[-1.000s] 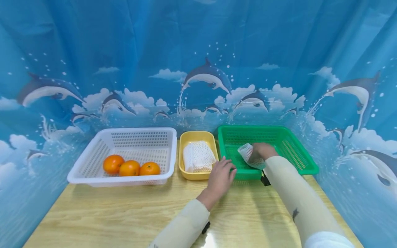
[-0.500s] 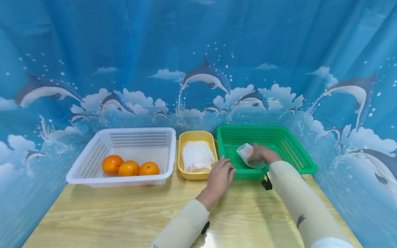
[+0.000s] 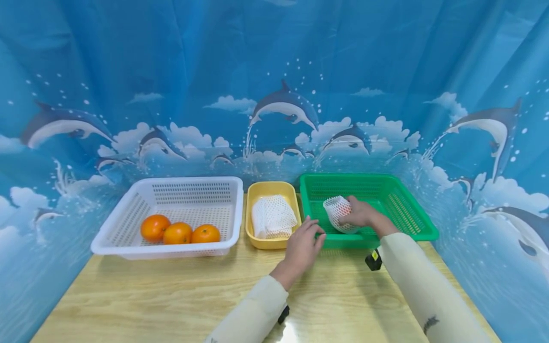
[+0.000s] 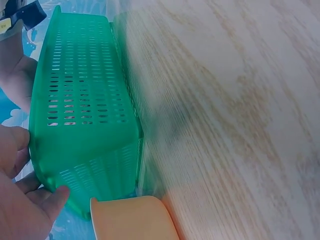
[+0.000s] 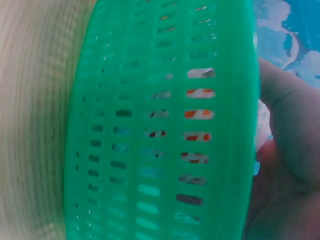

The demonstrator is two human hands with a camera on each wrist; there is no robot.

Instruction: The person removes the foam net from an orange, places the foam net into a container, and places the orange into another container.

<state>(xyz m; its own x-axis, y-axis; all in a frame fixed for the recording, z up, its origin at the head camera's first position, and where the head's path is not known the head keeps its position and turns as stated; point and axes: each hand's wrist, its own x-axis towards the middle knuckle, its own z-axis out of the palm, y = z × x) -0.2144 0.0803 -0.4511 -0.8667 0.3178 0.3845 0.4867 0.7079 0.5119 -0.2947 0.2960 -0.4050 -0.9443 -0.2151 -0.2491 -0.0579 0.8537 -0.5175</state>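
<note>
My right hand (image 3: 362, 214) grips an orange-red round fruit in a white foam net sleeve (image 3: 336, 211), inside the front of the green basket (image 3: 349, 241). The fruit's colour shows through the mesh, and orange patches appear behind the basket's slots in the right wrist view. Its underside is hidden by the hand and basket wall. My left hand (image 3: 302, 244) lies with relaxed fingers at the basket's front left corner, beside the yellow tray (image 3: 250, 209). In the left wrist view its fingers (image 4: 52, 204) are at the basket's rim. White foam nets (image 3: 274, 216) lie in the tray.
On the left, a white basket (image 3: 116, 245) holds three oranges (image 3: 178, 233) along its front. All the containers stand at the back of the wooden table (image 3: 171, 295), against a blue dolphin curtain (image 3: 274, 57).
My right hand has pulled back slightly, and the netted fruit has shifted a little left, now standing more upright with its orange-red colour showing. My left hand has hardly moved.
</note>
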